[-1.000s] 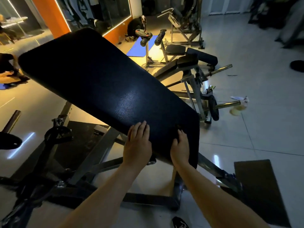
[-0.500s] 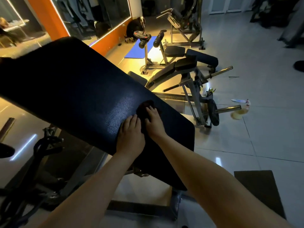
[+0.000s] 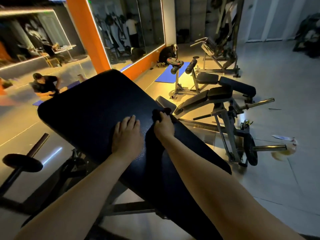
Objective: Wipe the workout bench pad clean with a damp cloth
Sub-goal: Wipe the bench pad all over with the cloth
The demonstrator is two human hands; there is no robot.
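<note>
Merging with the dark pad (image 3: 86,118), the cloth (image 3: 156,113) seems bunched.

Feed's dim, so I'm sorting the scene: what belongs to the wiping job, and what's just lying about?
Job: bench pad, dark cloth gripped by right hand, left hand flat on pad.
Lying about: blue mat, second bench, weight plate.

I am viewing the dark padded bench (image 3: 90,115) sitting tilted, a black cloth (image 3: 156,113) lying bunched at its right edge.
</note>
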